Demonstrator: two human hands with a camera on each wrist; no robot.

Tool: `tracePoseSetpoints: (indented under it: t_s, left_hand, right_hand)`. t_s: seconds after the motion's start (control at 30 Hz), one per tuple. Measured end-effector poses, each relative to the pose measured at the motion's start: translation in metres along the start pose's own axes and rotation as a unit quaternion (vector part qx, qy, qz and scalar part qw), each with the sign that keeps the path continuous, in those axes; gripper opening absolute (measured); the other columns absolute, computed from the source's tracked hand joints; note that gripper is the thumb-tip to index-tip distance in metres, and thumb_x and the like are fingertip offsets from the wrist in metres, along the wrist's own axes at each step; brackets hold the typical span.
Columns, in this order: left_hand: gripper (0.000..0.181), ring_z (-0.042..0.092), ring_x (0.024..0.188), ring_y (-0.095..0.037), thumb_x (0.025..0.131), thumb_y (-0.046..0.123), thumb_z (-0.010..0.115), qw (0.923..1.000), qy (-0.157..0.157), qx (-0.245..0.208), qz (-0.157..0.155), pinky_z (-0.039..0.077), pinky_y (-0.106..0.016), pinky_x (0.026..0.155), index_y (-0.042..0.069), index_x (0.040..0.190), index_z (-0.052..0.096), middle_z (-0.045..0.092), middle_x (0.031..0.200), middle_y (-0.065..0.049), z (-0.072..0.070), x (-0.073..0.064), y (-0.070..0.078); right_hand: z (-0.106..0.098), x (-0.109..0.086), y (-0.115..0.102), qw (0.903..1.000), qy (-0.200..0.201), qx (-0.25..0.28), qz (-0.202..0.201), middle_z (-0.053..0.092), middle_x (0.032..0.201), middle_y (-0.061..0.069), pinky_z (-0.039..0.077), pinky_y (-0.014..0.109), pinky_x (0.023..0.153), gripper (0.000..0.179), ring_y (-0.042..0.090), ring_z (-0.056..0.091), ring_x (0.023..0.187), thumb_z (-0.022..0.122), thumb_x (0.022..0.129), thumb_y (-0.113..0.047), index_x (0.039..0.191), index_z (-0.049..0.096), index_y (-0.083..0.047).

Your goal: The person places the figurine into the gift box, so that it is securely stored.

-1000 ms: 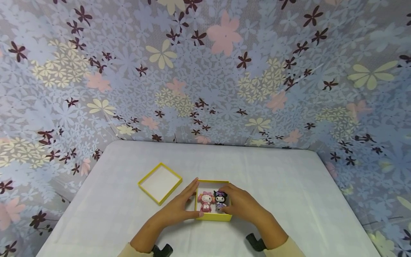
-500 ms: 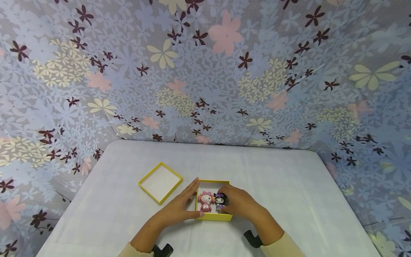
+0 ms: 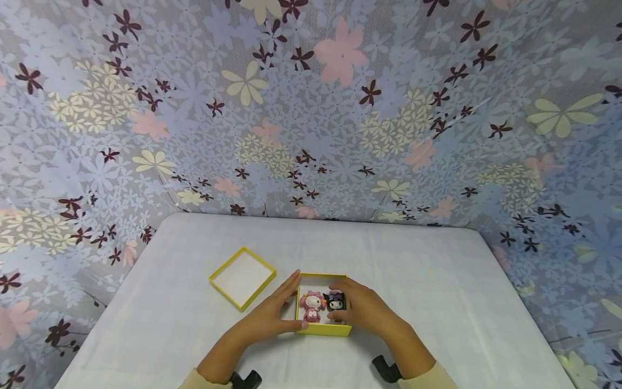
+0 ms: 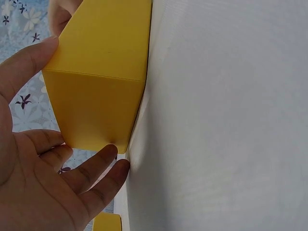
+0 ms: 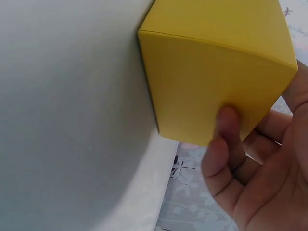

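Note:
A yellow box (image 3: 323, 329) with a white inside stands on the table in front of me. My left hand (image 3: 269, 316) grips its left side, thumb at the near corner and fingertips along the wall in the left wrist view. Inside stand two figurines. The pink one (image 3: 313, 306), with a bow, is on the left. The black-hooded one (image 3: 336, 303) is at the right, pinched between thumb and forefinger of my right hand (image 3: 366, 308); the thumb hides its lower body. Other right fingers (image 5: 228, 122) touch the box's outer right wall in the right wrist view.
A square yellow-edged lid (image 3: 243, 278) lies, white inside up, to the left behind my left hand. The table (image 3: 413, 259) has a pale cloth. Floral fabric (image 3: 311, 135) rises behind it and at both sides.
The right thumb has moved left across the black-hooded figurine's lower body, and the figurine's face has turned and shifted slightly right. The left hand, box, pink figurine and lid stay put.

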State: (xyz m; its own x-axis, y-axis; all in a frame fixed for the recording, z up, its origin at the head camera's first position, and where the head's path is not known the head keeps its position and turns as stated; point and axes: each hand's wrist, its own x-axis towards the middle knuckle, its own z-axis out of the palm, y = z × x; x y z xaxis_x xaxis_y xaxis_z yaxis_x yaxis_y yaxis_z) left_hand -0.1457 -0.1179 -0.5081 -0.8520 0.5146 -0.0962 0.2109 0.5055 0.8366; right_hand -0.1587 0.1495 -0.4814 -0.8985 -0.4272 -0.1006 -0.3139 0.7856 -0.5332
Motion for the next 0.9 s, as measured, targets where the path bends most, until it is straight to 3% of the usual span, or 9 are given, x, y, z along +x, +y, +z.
tracePoseSetpoints:
  t_s: [0.17, 0.27, 0.37, 0.47, 0.53, 0.67, 0.73, 0.9]
  left_hand:
    - [0.105, 0.016, 0.158, -0.02, 0.085, 0.048, 0.079, 0.9999, 0.002, -0.011, 0.002, 0.023, -0.05, 0.126, 0.042, 0.161, 0.007, -0.002, 0.169, 0.022, 0.0, 0.0, 0.002]
    - [0.106, 0.023, 0.156, -0.02, 0.084, 0.047, 0.08, 0.9999, 0.001, -0.015, 0.004, 0.03, -0.048, 0.124, 0.04, 0.162, 0.008, 0.0, 0.171, 0.015, -0.001, 0.0, 0.003]
    - [0.105, 0.032, 0.153, -0.021, 0.084, 0.046, 0.08, 0.9997, 0.004, -0.022, 0.004, 0.038, -0.045, 0.12, 0.039, 0.162, 0.009, 0.003, 0.173, 0.009, -0.002, 0.0, 0.003]
    - [0.1, 0.038, 0.15, -0.025, 0.087, 0.045, 0.078, 0.9996, 0.015, -0.025, 0.003, 0.044, -0.046, 0.115, 0.037, 0.162, 0.014, 0.012, 0.172, 0.004, -0.004, -0.001, 0.004]
    - [0.094, 0.047, 0.143, -0.029, 0.088, 0.044, 0.077, 0.9993, 0.031, -0.021, -0.003, 0.047, -0.048, 0.112, 0.036, 0.162, 0.02, 0.026, 0.169, -0.001, -0.005, -0.002, 0.005]
    - [0.078, 0.055, 0.133, -0.032, 0.092, 0.04, 0.074, 0.9979, 0.062, -0.018, -0.007, 0.049, -0.05, 0.108, 0.034, 0.158, 0.032, 0.045, 0.157, -0.004, -0.011, -0.005, 0.008]
    - [0.072, 0.055, 0.134, -0.032, 0.094, 0.037, 0.072, 0.9971, 0.074, -0.017, -0.004, 0.049, -0.051, 0.109, 0.033, 0.157, 0.037, 0.048, 0.155, -0.004, -0.014, -0.006, 0.01]
    - [0.065, 0.056, 0.132, -0.035, 0.094, 0.042, 0.07, 0.9939, 0.108, 0.003, -0.021, 0.047, -0.054, 0.11, 0.034, 0.153, 0.043, 0.048, 0.155, -0.003, -0.024, -0.01, 0.013]
  right_hand:
    - [0.001, -0.006, 0.005, 0.9989, 0.033, 0.033, -0.005, 0.055, 0.148, 0.003, 0.054, 0.05, 0.099, 0.07, 0.028, 0.063, 0.121, 0.082, 0.083, -0.041, 0.144, 0.056, -0.018]
    - [0.002, -0.01, 0.009, 0.9983, 0.046, 0.033, -0.015, 0.055, 0.146, -0.004, 0.055, 0.035, 0.084, 0.072, 0.012, 0.063, 0.101, 0.081, 0.083, -0.043, 0.146, 0.054, -0.021]
    - [0.002, -0.013, 0.012, 0.9976, 0.057, 0.029, -0.027, 0.053, 0.146, -0.006, 0.051, 0.028, 0.076, 0.073, 0.005, 0.057, 0.091, 0.081, 0.083, -0.044, 0.147, 0.053, -0.021]
    - [0.002, -0.018, 0.015, 0.9964, 0.066, 0.033, -0.043, 0.051, 0.149, -0.002, 0.055, 0.032, 0.082, 0.074, 0.008, 0.06, 0.1, 0.082, 0.083, -0.039, 0.147, 0.053, -0.018]
    - [0.001, -0.021, 0.016, 0.9954, 0.07, 0.042, -0.049, 0.049, 0.151, 0.0, 0.057, 0.039, 0.091, 0.074, 0.016, 0.062, 0.112, 0.083, 0.083, -0.036, 0.147, 0.053, -0.016]
    - [-0.001, -0.025, 0.018, 0.9948, 0.072, 0.056, -0.046, 0.043, 0.158, 0.001, 0.048, 0.054, 0.109, 0.077, 0.031, 0.048, 0.14, 0.085, 0.081, -0.034, 0.148, 0.052, -0.015]
    - [-0.002, -0.026, 0.018, 0.9951, 0.069, 0.061, -0.036, 0.039, 0.161, -0.001, 0.042, 0.057, 0.113, 0.081, 0.034, 0.038, 0.148, 0.086, 0.08, -0.036, 0.15, 0.05, -0.016]
    - [-0.003, -0.03, 0.023, 0.995, 0.044, 0.087, -0.019, 0.03, 0.167, -0.004, 0.038, 0.061, 0.115, 0.086, 0.034, 0.032, 0.152, 0.083, 0.082, -0.041, 0.155, 0.042, -0.018]
